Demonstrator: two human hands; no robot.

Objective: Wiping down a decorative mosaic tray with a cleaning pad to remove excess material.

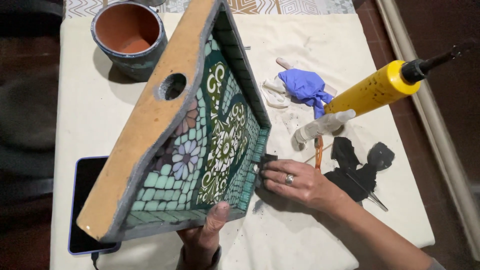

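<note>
Left hand: we are seeing the left hand [202, 235] gripping the lower edge of the mosaic birdhouse [200, 135] from below, thumb lying over the tiled face, propping it up tilted
Right hand: the right hand [295, 181], wearing a ring, is pinching a small dark sponge [266, 161] in its fingertips and pressing it against the birdhouse's lower right corner
Birdhouse: it is standing tilted over the middle of the table [280, 235], bare wooden side with a round hole facing up-left, green, white and flowered tiles showing on the sloping face
Phone: a dark phone [86, 205] in a lilac case is lying at the table's left, partly under the birdhouse
Pot: a terracotta pot [129, 37] with a bluish outside is sitting at the far left corner
Right of the birdhouse: a crumpled blue glove [306, 87] is lying on a white glove [275, 92]; a yellow bottle [372, 92] with a black nozzle is leaning over a whitish bottle [322, 125]
Stains: black smears [357, 167] are marking the cloth just beyond the right hand, with a thin metal tool [372, 196] lying across them
</note>
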